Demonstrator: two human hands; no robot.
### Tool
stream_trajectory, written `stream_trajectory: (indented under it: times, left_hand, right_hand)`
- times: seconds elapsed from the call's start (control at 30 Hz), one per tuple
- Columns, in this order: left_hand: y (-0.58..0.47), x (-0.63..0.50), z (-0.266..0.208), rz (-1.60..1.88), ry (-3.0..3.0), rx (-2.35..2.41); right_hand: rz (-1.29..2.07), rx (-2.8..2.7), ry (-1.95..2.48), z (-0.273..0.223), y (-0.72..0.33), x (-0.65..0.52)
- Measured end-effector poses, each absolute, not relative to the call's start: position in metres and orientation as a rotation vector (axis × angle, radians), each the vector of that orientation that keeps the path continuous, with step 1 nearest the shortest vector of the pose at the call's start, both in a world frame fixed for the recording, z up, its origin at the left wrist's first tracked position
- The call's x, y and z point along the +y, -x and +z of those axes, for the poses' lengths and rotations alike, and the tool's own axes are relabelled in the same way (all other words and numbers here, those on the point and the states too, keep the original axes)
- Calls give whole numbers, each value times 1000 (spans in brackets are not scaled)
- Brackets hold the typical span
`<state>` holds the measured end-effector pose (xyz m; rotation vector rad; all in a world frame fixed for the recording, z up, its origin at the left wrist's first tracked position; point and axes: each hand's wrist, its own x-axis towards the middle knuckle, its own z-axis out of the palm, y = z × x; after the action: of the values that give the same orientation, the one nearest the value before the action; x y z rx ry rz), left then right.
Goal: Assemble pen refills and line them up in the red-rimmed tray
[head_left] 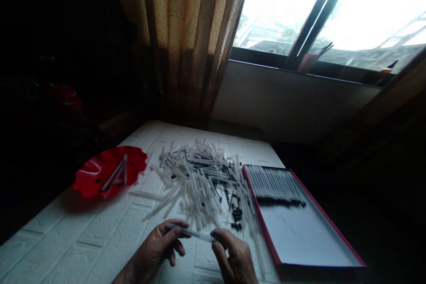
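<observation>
Between my two hands, low over the near part of the table, a slim translucent pen barrel (198,234) is held nearly level. My left hand (163,244) pinches its left end between thumb and fingers. At the other end, my right hand (231,250) closes thumb and forefinger on it; that tip is hidden. Just beyond lies a loose heap of clear pen barrels (199,195) mixed with thin dark refills (213,171). Several small black caps (237,214) are scattered at the heap's right side.
A red wavy-rimmed bowl (88,173) with a few pen pieces stands at the left. On the right, a shallow pink-edged box (309,235) holds a row of black-ended pens (274,184). The white brick-patterned table (89,235) ends before a curtain (186,31) and window.
</observation>
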<state>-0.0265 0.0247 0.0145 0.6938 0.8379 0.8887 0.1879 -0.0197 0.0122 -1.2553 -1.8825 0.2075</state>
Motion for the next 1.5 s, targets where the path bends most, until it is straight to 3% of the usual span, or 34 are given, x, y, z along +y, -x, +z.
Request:
stream_trajectory:
  times: [1.5]
  left_hand:
    - [27, 24, 13, 841, -747, 849]
  right_hand:
    - [156, -1915, 1268, 14, -190, -32]
